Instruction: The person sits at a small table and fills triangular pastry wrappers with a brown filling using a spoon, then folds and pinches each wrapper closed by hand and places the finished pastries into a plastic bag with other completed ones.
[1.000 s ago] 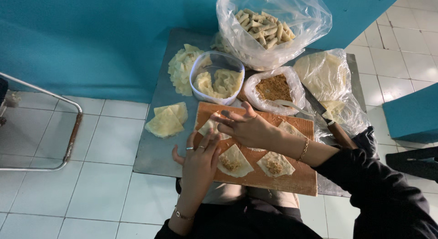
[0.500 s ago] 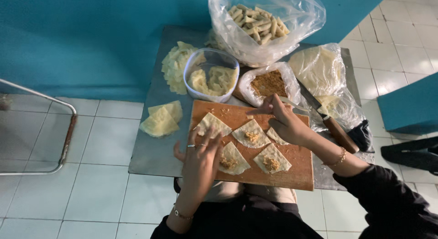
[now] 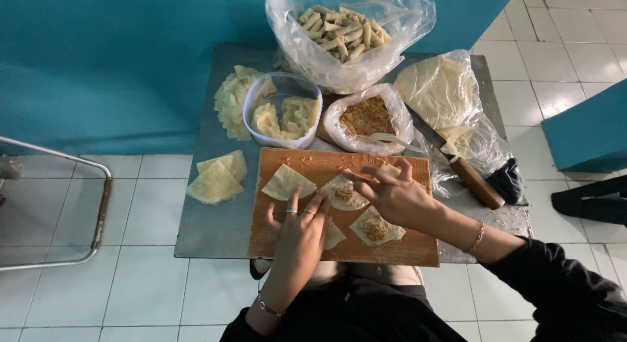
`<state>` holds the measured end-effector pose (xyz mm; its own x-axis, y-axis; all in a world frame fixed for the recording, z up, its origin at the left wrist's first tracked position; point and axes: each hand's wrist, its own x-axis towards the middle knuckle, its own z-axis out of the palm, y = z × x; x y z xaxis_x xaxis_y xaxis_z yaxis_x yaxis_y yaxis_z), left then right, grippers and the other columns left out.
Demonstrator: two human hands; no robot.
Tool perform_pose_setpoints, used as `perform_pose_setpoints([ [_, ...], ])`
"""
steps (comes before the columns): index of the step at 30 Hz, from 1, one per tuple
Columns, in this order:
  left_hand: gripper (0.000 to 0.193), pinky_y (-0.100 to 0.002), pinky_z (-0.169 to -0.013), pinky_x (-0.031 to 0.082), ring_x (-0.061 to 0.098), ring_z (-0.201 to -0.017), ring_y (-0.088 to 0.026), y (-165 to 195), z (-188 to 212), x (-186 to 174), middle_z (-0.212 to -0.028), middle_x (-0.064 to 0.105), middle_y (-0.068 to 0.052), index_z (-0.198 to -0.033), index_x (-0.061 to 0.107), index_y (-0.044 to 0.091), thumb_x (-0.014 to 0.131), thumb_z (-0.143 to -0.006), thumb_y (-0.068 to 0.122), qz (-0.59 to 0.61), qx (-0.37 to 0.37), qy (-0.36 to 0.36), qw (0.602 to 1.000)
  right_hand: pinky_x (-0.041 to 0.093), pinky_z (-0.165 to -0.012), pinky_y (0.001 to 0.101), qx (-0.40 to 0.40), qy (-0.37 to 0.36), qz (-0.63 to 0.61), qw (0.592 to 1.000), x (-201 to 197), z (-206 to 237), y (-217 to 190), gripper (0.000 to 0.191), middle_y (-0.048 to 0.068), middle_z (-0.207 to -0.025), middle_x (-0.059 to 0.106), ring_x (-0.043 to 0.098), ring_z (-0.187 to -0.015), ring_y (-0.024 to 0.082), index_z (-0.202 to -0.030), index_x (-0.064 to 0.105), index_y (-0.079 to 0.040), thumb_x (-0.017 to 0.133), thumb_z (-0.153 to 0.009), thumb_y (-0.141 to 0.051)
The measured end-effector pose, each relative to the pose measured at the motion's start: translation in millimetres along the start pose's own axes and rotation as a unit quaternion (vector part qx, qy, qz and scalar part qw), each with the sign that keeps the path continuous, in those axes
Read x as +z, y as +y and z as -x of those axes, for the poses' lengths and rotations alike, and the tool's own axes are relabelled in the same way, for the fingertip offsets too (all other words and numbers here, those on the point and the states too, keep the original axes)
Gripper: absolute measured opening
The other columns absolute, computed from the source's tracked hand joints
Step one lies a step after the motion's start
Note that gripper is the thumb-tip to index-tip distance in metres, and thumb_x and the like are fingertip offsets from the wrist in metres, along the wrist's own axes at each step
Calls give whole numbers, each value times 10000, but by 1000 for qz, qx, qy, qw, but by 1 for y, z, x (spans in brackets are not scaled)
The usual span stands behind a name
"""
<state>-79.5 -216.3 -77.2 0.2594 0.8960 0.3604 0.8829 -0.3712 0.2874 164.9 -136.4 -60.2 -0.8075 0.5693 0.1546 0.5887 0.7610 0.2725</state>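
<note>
Left hand (image 3: 299,228) and right hand (image 3: 392,195) apparently touching filled wrapper (image 3: 345,192), wooden board (image 3: 398,250)

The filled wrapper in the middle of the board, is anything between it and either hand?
Nothing visible. The right hand has its fingertips over the wrapper, and the left hand lies at its lower left edge on the board.

A board (image 3: 405,247) lies at the front of the worktop (image 3: 215,221). Four wrappers (image 3: 287,182) lie on the board. Behind the board stand a tub (image 3: 282,110) and a bag of filling (image 3: 369,116). A bag of rolls (image 3: 346,32) sits at the back. Right of the board lies a knife (image 3: 473,180). Left of the board lie spare wrappers (image 3: 217,179).
</note>
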Motion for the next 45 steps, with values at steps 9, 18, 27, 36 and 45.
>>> perform_pose_setpoints([
  [9,377,-699,-1076,178,432,-1382,-293,-1,-1,1,-1428,587,30,-1298,657,165,584,-928,166,-8,-1,-13,1000,355,-1027,691,-21,38,57,997,11,2,15,420,-40,-1580,458,434,-1401,134,-1377,515,-167,571,-978,-290],
  [18,379,-683,-1065,171,455,-1362,-288,-1,-2,1,-1410,612,23,-1282,682,160,595,-914,184,-17,19,20,999,288,-1051,774,-7,14,-57,998,-2,0,12,576,-7,-1590,333,329,-1455,178,-1531,396,-208,565,-980,-203],
  [27,337,-690,-1074,164,462,-1353,-294,3,-4,-4,-1385,622,13,-1270,688,146,578,-976,269,6,3,16,1000,253,-1057,743,-48,-58,25,997,9,-1,1,489,-35,-1693,177,256,-1503,163,-1400,467,-201,571,-931,-291],
  [36,297,-682,-1087,153,458,-1360,-290,0,-6,-4,-1402,620,14,-1216,709,147,580,-966,243,15,6,5,1000,152,-1131,695,-61,12,196,979,15,1,6,366,-27,-1700,255,214,-1536,115,-1342,572,-227,570,-982,-295],
  [45,312,-669,-1072,170,438,-1389,-322,1,-8,-4,-1418,588,-63,-1239,717,134,571,-979,224,17,17,30,999,256,-1065,531,178,1,-215,960,-37,19,27,524,15,-1407,597,459,-1316,179,-1386,482,-109,517,-888,51],
])
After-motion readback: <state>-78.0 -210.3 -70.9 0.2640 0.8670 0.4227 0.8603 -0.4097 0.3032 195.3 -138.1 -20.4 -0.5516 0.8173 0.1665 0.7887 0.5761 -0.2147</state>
